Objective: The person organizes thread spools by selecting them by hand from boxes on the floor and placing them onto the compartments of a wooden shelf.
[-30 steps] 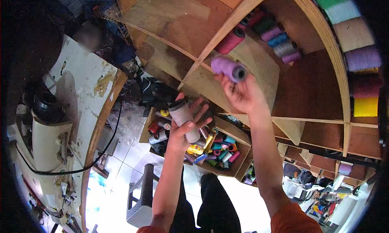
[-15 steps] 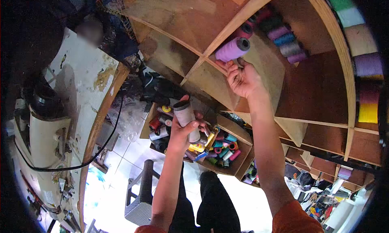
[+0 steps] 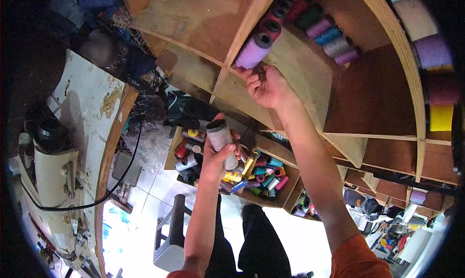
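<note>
My left hand (image 3: 220, 150) is wrapped around a grey thread spool (image 3: 221, 140), held upright above the box of spools. Higher up, my right hand (image 3: 266, 84) has its fingers curled at the near end of a lilac thread spool (image 3: 254, 51) in a shelf compartment. That spool stands against the wooden divider, in line with a dark red spool (image 3: 270, 29) behind it. Part of the right hand's grip is hidden by its own fingers. Across the same compartment runs another row, with a blue spool (image 3: 328, 36) and a grey spool (image 3: 337, 46).
Below my hands sits a cardboard box (image 3: 293, 183) of mixed spools. A dark stool (image 3: 170, 239) stands on the tiled floor. To the left is a worn table (image 3: 89, 91) with a sewing machine (image 3: 55, 176) and a hanging black cable (image 3: 131, 166). Wooden shelf edges (image 3: 411, 70) curve along the right.
My right hand and the lilac spool have shifted up and left in view; the spool now looks more in line with the divider. The left hand keeps the grey spool.
</note>
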{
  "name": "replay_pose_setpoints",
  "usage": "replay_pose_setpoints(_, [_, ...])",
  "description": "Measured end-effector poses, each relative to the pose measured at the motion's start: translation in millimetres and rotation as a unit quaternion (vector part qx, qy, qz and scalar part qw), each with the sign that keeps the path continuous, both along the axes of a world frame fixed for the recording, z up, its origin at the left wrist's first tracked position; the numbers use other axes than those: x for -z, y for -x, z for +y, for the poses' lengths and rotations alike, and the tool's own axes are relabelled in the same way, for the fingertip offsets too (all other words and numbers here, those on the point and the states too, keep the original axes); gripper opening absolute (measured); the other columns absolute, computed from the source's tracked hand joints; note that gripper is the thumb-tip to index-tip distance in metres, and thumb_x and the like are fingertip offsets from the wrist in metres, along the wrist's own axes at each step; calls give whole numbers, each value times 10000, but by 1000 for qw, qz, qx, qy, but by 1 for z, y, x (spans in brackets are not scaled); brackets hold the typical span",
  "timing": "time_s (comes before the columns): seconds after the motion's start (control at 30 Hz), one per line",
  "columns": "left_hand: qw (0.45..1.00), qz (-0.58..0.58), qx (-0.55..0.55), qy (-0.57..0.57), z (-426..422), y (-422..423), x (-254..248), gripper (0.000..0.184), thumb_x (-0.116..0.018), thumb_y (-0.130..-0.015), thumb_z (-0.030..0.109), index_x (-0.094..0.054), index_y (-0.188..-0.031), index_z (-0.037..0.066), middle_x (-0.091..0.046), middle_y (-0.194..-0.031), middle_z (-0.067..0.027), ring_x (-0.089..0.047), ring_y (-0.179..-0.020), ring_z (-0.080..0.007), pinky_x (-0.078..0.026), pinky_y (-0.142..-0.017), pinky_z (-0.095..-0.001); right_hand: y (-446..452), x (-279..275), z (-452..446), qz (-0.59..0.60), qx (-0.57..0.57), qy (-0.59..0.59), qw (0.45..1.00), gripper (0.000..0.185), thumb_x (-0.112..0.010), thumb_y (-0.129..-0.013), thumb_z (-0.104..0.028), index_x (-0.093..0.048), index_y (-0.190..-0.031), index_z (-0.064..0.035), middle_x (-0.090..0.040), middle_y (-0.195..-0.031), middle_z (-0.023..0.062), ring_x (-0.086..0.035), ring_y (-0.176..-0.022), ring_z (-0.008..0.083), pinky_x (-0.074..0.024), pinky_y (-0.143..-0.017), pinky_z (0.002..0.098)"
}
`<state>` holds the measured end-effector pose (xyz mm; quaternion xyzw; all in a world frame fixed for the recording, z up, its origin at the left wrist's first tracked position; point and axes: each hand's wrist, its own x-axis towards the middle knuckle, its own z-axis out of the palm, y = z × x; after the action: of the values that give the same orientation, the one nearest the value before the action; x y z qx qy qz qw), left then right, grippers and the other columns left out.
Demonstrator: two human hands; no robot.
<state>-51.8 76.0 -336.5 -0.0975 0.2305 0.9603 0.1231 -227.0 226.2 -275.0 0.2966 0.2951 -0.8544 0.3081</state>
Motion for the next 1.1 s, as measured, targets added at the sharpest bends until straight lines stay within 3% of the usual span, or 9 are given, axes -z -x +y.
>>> replay_pose_setpoints(0.17, [1000,-1,-24,13,7,4,-15,740,-694,-800,185,-275,-1410,152,-548,-1077,-102,-586,-821,-208,-515,-694,-354,-45,-11,6,58,-5,-208,976,299,-427,-970,-316,-566,-909,-59,-587,-739,22,-514,-570,85,-418,-486,183])
replay_pose_setpoints(0.27, [997,26,-71,3,21,15,-31,639,-632,-856,251,-275,-1384,204,-481,-1219,-107,-502,-1070,-253,-451,-889,-422,-114,-32,19,293,-253,-436,813,337,-620,-871,-349,-576,-1005,-43,-602,-812,13,-561,-686,101,-470,-611,248])
replay_pose_setpoints(0.33, [994,17,-112,-5,40,23,-40,631,-628,-863,252,-260,-1376,236,-447,-1266,-114,-457,-1138,-264,-417,-938,-436,-154,-29,29,345,-220,-380,829,477,-709,-815,-207,-516,-1199,0,-587,-1013,63,-582,-928,121,-499,-747,253])
replay_pose_setpoints(0.5, [993,9,-115,-13,92,28,-60,559,-598,-887,328,-321,-1343,161,-453,-1304,-88,-450,-1187,-253,-403,-966,-417,-169,-65,42,333,72,-414,844,505,-742,-773,-137,-517,-1195,26,-590,-1051,61,-578,-953,133,-512,-740,273])
replay_pose_setpoints(0.6, [998,21,-61,-1,105,26,-60,584,-633,-869,247,-304,-1335,119,-458,-1281,-98,-491,-1137,-230,-427,-931,-370,-152,-74,63,316,209,-499,779,411,-732,-779,-122,-580,-1130,31,-623,-985,52,-599,-894,135,-508,-714,259])
replay_pose_setpoints(0.7, [993,30,93,71,98,28,-54,785,-687,-829,136,-160,-1404,45,-466,-1264,-140,-555,-1031,-200,-462,-870,-284,-131,-116,75,322,80,-679,655,300,-717,-789,-132,-642,-1039,16,-666,-895,66,-613,-807,115,-500,-701,260])
replay_pose_setpoints(0.87, [971,87,120,189,110,20,-28,963,-658,-843,102,76,-1466,110,-406,-1354,-175,-599,-995,-219,-479,-822,-301,-70,-124,119,357,6,-862,360,291,-689,-794,-242,-675,-1007,-45,-677,-931,150,-664,-784,251,-512,-716,337])
replay_pose_setpoints(0.93, [978,77,108,158,115,10,-25,969,-655,-841,84,86,-1465,116,-395,-1360,-185,-605,-988,-232,-488,-831,-308,-34,-107,152,318,1,-888,333,301,-685,-785,-274,-680,-988,-52,-668,-946,169,-647,-842,339,-510,-745,380])
replay_pose_setpoints(1.1, [972,42,164,163,106,-34,-14,937,-578,-875,17,143,-1455,162,-381,-1379,-195,-632,-959,-272,-517,-811,-313,61,-55,260,166,-47,-972,160,322,-633,-809,-357,-669,-1018,-114,-664,-1006,148,-628,-965,326,-486,-836,405])
